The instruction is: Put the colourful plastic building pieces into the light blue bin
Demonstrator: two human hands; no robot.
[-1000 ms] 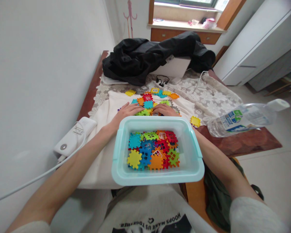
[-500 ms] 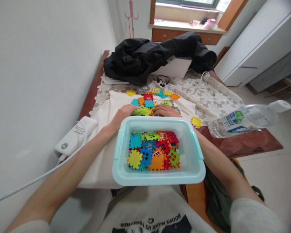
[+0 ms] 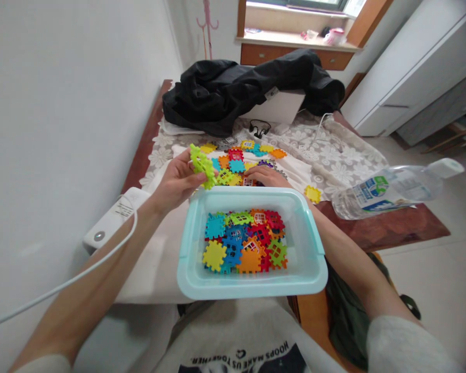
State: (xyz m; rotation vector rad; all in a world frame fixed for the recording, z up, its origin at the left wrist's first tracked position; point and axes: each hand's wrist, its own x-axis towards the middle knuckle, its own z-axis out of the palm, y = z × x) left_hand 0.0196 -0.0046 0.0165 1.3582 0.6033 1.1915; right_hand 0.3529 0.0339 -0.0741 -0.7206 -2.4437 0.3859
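Observation:
My left hand point(image 3: 178, 178) is raised above the near left of the pile, closed on a lime green toothed building tile point(image 3: 202, 166) between thumb and fingers. Over the loose tiles lies my right hand point(image 3: 271, 176), fingers stretched across them and touching a white-latticed tile point(image 3: 248, 181); its lower part is hidden by the bin rim. Around the hands are a blue tile point(image 3: 237, 166), a red tile point(image 3: 235, 155) and other coloured ones. A pale turquoise bin point(image 3: 252, 287) stands in front of me, with several tiles in it, such as a yellow one point(image 3: 214, 255).
To the right stands a clear plastic bottle point(image 3: 388, 189). A white power bank point(image 3: 112, 223) with a cable sits on the left. Behind the tiles are black earphones point(image 3: 259, 128), a dark jacket point(image 3: 236, 88) and a pale panel point(image 3: 275, 108). A single yellow tile point(image 3: 312, 194) lies apart.
My left hand has lifted up and to the left out of the pile with the green tile. My right hand has stayed over the tiles, with little movement.

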